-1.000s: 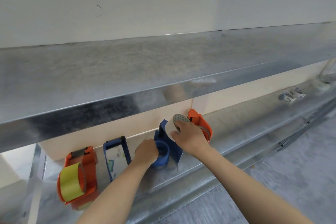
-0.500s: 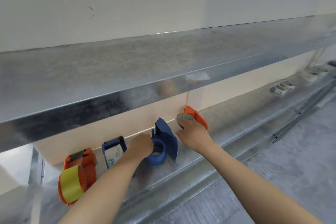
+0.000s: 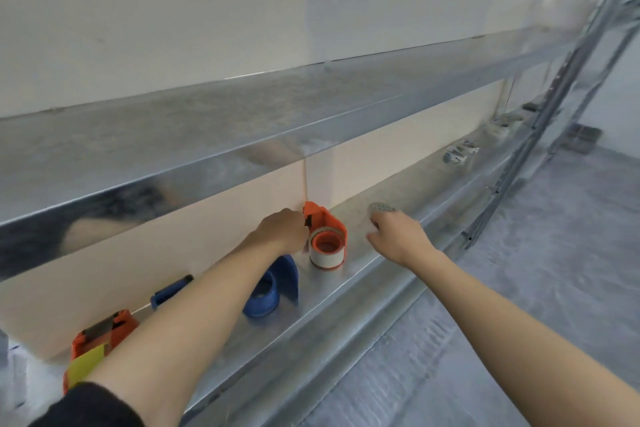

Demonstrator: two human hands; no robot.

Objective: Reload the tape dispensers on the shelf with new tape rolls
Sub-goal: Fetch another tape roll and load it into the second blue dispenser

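The left hand [image 3: 284, 230] is closing its fingers on the back edge of an orange plastic tape dispenser [image 3: 325, 227] that is standing on the lower galvanised metal shelf [image 3: 391, 236] — a white tape roll [image 3: 327, 255] is sitting on its orange hub. The right hand [image 3: 398, 236] is hovering just right of it, fingers loosely curled by a small grey perforated disc [image 3: 382, 208] — whether they are pinching it I cannot tell. An empty blue plastic dispenser [image 3: 273, 288] is resting under the left forearm, with another orange dispenser carrying yellow tape [image 3: 93, 347] further left.

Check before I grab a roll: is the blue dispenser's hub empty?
Empty: the blue dispenser shows a bare blue hub, no tape around it.
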